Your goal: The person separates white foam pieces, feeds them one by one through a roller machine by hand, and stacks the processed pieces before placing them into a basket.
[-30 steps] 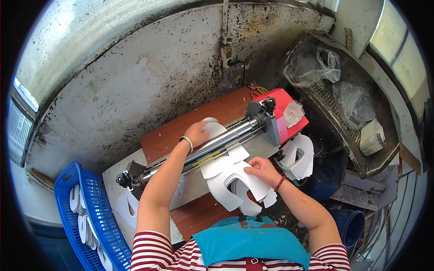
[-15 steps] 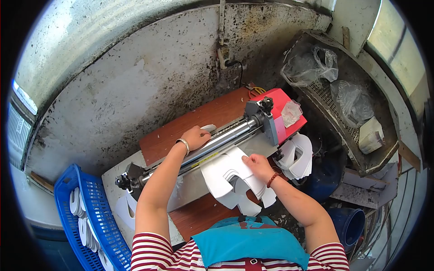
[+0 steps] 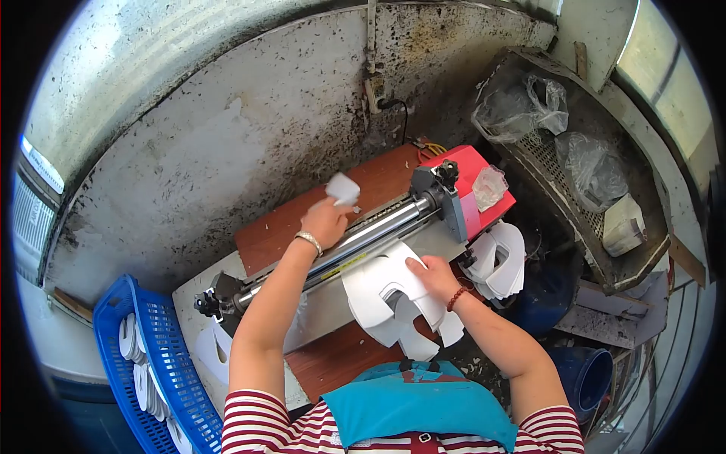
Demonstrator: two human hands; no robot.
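Behind the steel rollers (image 3: 370, 235) of a bench machine, my left hand (image 3: 325, 222) pinches a small white sheet piece (image 3: 343, 189) that stands up from the fingertips, slightly blurred. In front of the rollers my right hand (image 3: 435, 278) grips several white curved cut-out sheets (image 3: 370, 291) by their right side, thumb on top. These horseshoe-shaped sheets overlap and hang over the front of the machine's metal plate (image 3: 318, 327). Their back edge lies close to the roller; whether it touches cannot be made out.
A blue basket (image 3: 170, 344) with white cut pieces stands at the left. More white cut-outs (image 3: 495, 261) lie beside the machine's red housing (image 3: 484, 189). A dirty trough with plastic bags (image 3: 590, 174) is at the back right, a blue bucket (image 3: 582, 378) at the lower right.
My left hand has lifted up from the roller with the small white piece, which previously lay flat behind it. My right hand and the sheets have shifted slightly toward me, away from the rollers.
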